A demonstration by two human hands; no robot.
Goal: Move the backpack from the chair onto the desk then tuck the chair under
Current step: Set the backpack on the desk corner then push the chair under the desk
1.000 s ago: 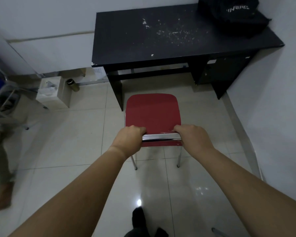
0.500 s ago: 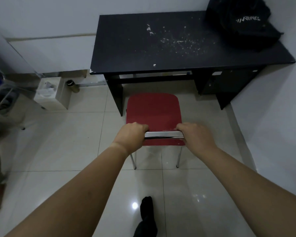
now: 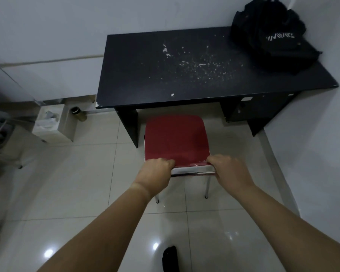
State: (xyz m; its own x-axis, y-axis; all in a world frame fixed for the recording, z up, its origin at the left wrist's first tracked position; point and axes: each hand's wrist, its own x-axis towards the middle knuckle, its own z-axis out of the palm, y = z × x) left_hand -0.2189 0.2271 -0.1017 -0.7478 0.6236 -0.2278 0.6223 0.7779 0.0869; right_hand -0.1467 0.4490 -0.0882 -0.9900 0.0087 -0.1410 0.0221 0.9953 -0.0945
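Observation:
A red chair (image 3: pixel 176 139) with chrome legs stands on the tiled floor, its front edge just under the black desk (image 3: pixel 159 75). My left hand (image 3: pixel 155 174) grips the left end of the chair's chrome back rail. My right hand (image 3: pixel 229 172) grips the right end of the same rail. The black backpack (image 3: pixel 273 36) rests on the desk's far right corner, against the wall.
A white wall (image 3: pixel 312 154) runs close along the right of the desk and chair. A white box (image 3: pixel 52 124) and a small bottle (image 3: pixel 79 113) sit on the floor left of the desk. My dark-socked foot (image 3: pixel 170 259) is below the chair. Metal-framed furniture (image 3: pixel 0 132) stands at the far left.
Both hands have pushed the chair forward, so its seat front now reaches under the desk's edge. I have stepped closer to the desk.

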